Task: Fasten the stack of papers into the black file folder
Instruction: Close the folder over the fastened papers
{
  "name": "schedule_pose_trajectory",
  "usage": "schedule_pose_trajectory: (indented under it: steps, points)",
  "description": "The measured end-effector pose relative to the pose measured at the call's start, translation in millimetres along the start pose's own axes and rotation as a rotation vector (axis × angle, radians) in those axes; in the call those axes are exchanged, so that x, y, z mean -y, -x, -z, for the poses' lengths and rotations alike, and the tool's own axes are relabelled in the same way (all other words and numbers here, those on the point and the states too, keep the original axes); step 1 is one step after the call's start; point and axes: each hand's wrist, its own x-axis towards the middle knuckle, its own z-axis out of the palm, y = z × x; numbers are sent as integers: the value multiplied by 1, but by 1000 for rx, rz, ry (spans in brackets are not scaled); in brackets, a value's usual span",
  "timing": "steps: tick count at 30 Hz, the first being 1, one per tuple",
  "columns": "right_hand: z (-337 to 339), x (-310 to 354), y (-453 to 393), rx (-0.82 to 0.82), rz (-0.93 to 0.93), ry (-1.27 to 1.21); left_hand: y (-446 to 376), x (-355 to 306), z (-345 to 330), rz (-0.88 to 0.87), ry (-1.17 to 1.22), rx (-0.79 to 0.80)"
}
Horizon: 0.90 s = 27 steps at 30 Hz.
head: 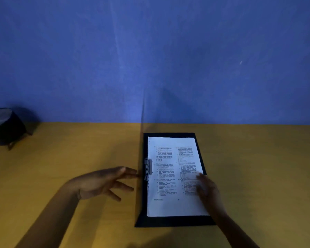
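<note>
The black file folder (174, 221) lies open on the yellow table, its back panel flat. A stack of white printed papers (170, 178) rests on that panel, and a metal clip (147, 168) sits over the papers' left edge. The folder's clear front cover (141, 133) stands nearly upright along the spine, blurred. My left hand (104, 183) hovers just left of the spine, fingers spread, fingertips at the cover's lower part. My right hand (208, 192) lies flat on the papers' right edge, blurred.
A dark round container (5, 127) stands at the far left of the table against the blue wall (150, 59). Bare yellow tabletop (258, 167) stretches on both sides of the folder.
</note>
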Motion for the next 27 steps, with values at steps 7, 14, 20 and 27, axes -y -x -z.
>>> schedule_pose_trajectory:
  steps: [7,14,20,27]
  points:
    - [47,7,6,9,-410,-648,-34,7,-37,87,38,-12]
    - [56,-3,5,26,-613,-780,-55,24,-48,101,114,-217]
    - [40,5,1,-37,-551,-408,-69,31,-66,54,275,-481]
    - [50,9,-4,10,-617,-407,-68,41,-82,55,165,-514]
